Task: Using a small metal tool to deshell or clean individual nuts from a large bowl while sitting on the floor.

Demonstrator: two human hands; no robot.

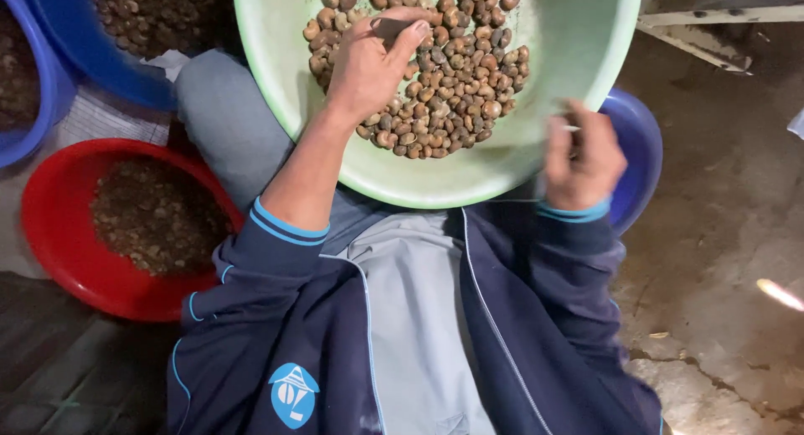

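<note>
Nearest the camera, on the chest of a dark navy zip jacket with light blue piping: a light blue emblem, pointed hat shape above a rounded patch. No copying of its marks.

A little farther, resting on the lap: a wide pale green round plastic basin, holding a heap of brown kidney-shaped nuts in their shells piled toward the middle and far side. Left hand laid on that heap, grip curled and pressed together over a few nuts near the top. Right hand at the basin's near right rim, blurred, grip closed around a thin pale object too small to identify.

Under the basin's right edge: a blue round plastic bowl, contents hidden.

To the left on the floor: a red round plastic tub with small brown broken bits. Beyond it, two blue tubs with darker brown nuts.
</note>
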